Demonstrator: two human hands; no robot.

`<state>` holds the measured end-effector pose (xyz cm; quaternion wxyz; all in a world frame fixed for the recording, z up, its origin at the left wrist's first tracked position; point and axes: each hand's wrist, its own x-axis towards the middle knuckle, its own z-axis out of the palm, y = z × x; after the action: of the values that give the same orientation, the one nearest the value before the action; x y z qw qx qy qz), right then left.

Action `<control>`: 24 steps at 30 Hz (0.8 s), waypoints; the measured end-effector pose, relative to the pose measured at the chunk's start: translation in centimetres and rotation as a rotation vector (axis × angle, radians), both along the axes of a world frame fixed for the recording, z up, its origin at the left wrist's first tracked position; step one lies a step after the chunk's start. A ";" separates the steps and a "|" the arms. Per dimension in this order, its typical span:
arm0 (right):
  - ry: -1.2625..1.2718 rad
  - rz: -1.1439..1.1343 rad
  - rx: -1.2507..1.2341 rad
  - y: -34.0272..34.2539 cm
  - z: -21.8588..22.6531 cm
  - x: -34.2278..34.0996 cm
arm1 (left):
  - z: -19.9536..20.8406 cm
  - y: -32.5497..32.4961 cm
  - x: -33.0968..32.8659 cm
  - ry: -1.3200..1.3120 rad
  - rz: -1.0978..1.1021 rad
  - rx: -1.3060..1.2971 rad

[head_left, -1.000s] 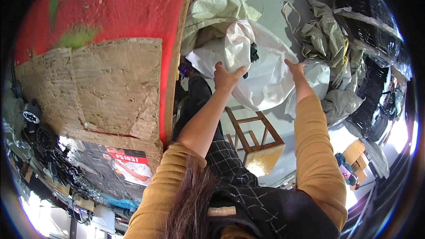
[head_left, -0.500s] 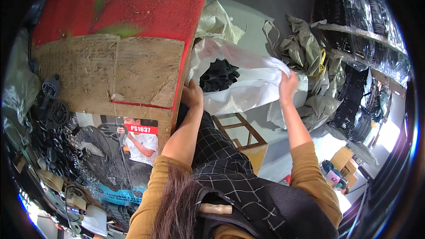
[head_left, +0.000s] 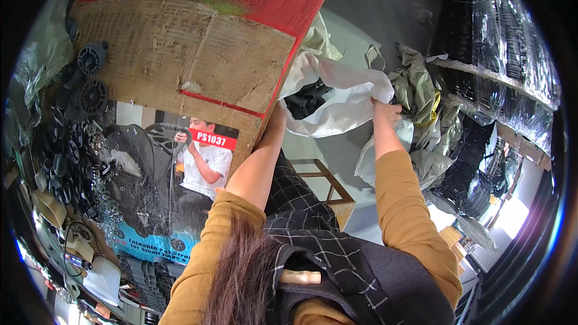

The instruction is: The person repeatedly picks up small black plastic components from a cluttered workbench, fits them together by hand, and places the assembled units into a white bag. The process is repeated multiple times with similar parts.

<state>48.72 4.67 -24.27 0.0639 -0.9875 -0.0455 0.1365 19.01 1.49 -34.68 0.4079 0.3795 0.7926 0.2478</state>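
A white plastic woven sack (head_left: 346,117) hangs with its mouth spread wide between my hands. Inside lie several black plastic parts (head_left: 310,99), stacked loosely. My right hand (head_left: 386,111) is closed on the sack's right rim. At the left rim, beside the edge of the cardboard-covered table, my left hand (head_left: 277,117) grips the sack; most of its fingers are hidden.
A worn cardboard sheet (head_left: 235,60) with red fabric covers the table on the left, above a printed box (head_left: 205,156). Black wheels (head_left: 93,96) lie at far left. A wooden stool (head_left: 322,180) stands below the sack. Crumpled sacks (head_left: 415,84) and wrapped black stacks (head_left: 506,42) are at right.
The view has shifted, so the table and sack sit further right in it. The sack's mouth looks rounder, and my hands are closer together. My left hand is now more hidden by the table's edge.
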 end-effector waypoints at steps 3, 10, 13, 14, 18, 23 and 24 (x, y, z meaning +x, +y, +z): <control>0.548 -0.447 0.572 -0.6 -1.9 3.2 | 3.2 0.1 1.2 -0.072 0.024 0.053; 0.742 -0.137 0.990 -1.1 7.5 5.7 | 11.1 2.7 1.3 -0.419 0.029 -0.065; 0.722 0.081 0.961 -3.4 9.6 4.2 | 12.0 2.8 1.2 -0.402 0.116 -0.089; 0.674 0.106 0.922 -3.8 9.5 3.6 | 12.1 2.8 1.2 -0.380 0.091 -0.130; 0.595 0.079 0.518 -5.2 6.6 0.3 | 12.3 2.8 0.5 -0.117 0.024 -0.438; -0.290 0.852 0.196 -7.1 5.8 -5.1 | 16.3 2.4 -3.5 -0.634 -0.346 -0.440; -0.322 1.081 0.297 -7.7 6.5 -6.2 | 17.6 2.2 -4.2 -0.721 -0.365 -0.471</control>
<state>42.51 -3.07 -17.75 0.1153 -0.8127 -0.5710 -0.0097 14.85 3.70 -17.12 0.7692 0.2995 0.5553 0.1014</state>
